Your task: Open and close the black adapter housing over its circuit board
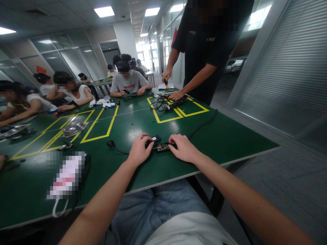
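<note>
Left hand (141,148) and right hand (183,146), fingers curled, are at opposite ends of the opened black device (162,147), innards showing, near the front of the green table (237,139); whether either pinches it, can't tell!

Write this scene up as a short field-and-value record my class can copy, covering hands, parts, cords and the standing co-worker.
Left hand: at the left end of the open circuit-board housing; exact grip hidden
Right hand: at the housing's right end
Black piece with white label: just beyond the left hand
Plug: on the green table, its cord running toward the left hand
Black cable: from behind the right hand toward the table's far side
Standing co-worker: holds a yellow-and-black-handled tool
</note>
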`<state>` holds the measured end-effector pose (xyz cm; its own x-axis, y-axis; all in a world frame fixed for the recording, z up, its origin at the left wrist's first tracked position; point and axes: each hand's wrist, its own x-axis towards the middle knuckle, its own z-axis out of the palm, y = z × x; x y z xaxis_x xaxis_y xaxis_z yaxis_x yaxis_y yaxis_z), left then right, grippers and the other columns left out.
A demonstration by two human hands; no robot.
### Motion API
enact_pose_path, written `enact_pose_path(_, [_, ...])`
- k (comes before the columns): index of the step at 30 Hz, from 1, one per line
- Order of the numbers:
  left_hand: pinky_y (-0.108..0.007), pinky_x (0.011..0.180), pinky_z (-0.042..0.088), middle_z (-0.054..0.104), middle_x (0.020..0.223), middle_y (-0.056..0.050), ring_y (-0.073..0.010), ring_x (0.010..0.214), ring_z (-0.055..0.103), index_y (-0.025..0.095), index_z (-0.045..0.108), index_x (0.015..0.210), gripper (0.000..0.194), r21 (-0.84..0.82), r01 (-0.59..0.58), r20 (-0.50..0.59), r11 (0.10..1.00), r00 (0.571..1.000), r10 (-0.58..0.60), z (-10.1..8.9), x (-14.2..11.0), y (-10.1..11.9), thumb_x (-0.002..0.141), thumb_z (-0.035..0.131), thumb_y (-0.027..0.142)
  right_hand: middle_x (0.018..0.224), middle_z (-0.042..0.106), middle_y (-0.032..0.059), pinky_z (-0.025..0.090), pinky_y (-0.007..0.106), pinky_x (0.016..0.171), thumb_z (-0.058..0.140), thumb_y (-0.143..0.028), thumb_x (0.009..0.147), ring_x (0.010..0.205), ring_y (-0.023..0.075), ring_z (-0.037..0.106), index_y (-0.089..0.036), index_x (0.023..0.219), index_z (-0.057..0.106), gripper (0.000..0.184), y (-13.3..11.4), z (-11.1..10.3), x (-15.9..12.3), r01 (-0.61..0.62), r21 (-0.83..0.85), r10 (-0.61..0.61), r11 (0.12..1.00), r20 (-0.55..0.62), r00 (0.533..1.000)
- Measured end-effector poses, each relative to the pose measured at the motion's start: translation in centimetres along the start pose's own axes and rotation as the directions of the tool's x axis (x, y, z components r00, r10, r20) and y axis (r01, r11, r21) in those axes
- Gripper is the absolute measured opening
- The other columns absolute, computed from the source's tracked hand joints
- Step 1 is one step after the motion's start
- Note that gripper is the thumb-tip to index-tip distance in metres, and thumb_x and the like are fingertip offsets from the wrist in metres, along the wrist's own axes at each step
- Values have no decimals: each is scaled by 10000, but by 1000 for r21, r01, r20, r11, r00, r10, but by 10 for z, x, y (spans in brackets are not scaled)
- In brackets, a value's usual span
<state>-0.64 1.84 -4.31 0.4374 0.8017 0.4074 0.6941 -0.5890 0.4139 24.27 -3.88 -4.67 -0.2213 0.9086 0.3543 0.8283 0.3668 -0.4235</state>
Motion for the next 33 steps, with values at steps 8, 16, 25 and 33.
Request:
enact_pose_path(8, [-327,702,474,649,831,-13,-213,751,626,232,618,851,127,-19,-146,132,989,980,148,-6,-7,16,958,674,273,928,693,43,456,345,783,681,-161,937,879,238,647,-235,945,603,107,0,2,-1,20,29,-19,999,-15,1000])
enact_pose_path(16, [-312,702,458,649,836,-10,-197,747,613,226,599,832,146,-63,-158,107,985,981,164,-5,-4,13,939,699,226,927,684,30,473,332,777,730,-160,932,866,225,661,-240,917,597,155,1,2,-1,31,57,-28,998,-54,998])
enact_pose_path(25, [-303,716,491,640,767,-4,-177,697,600,210,647,809,146,-107,-131,75,986,987,139,-5,-2,9,955,644,206,942,662,37,467,330,795,604,-152,1021,871,218,642,-238,920,592,134,3,0,-2,45,55,-42,997,-59,997])
enact_pose_path(33, [-354,762,541,679,800,-33,-217,761,642,219,692,777,150,-65,-114,75,991,990,119,-6,-3,11,926,680,235,935,688,49,439,354,802,603,-160,1017,894,238,644,-234,907,613,133,3,1,0,-6,14,7,1000,-31,999])
